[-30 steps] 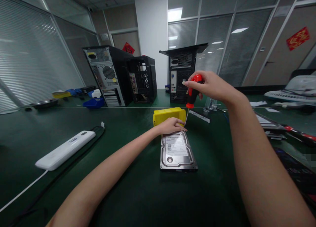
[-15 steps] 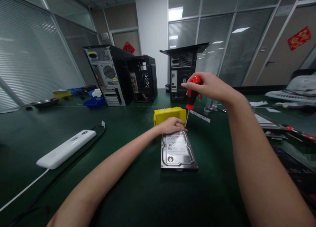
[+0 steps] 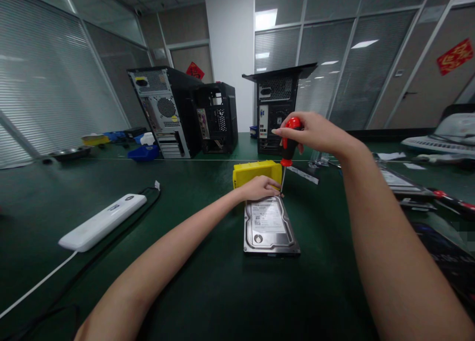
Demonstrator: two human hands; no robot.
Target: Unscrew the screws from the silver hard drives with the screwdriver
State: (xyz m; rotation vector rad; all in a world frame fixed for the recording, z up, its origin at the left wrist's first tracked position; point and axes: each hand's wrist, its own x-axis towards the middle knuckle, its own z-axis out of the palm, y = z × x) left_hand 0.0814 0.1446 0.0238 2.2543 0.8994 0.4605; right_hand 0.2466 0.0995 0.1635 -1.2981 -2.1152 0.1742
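A silver hard drive (image 3: 267,225) lies flat on the green table with its labelled face up. My left hand (image 3: 260,188) is laid across its far end, fingers curled by the far right corner and holding it. Above that corner, my right hand (image 3: 302,128) is closed around the red and black handle of a screwdriver (image 3: 287,152). The screwdriver points down, nearly upright, its tip close to the corner by my left fingertips; I cannot tell whether it sits in a screw. Just behind the left hand stands a yellow plastic bin (image 3: 256,170).
Computer cases (image 3: 172,113) stand at the back, another case (image 3: 276,108) behind my right hand. At left lies a white power strip (image 3: 104,221) with cables. A second hard drive (image 3: 401,181) and a red and black tool (image 3: 454,202) lie to the right; a blue bin (image 3: 143,153) sits far left.
The right hand and screwdriver have dropped slightly, the tip now nearer the drive's far right corner. My left hand stays on the drive. The whole view has shifted a little.
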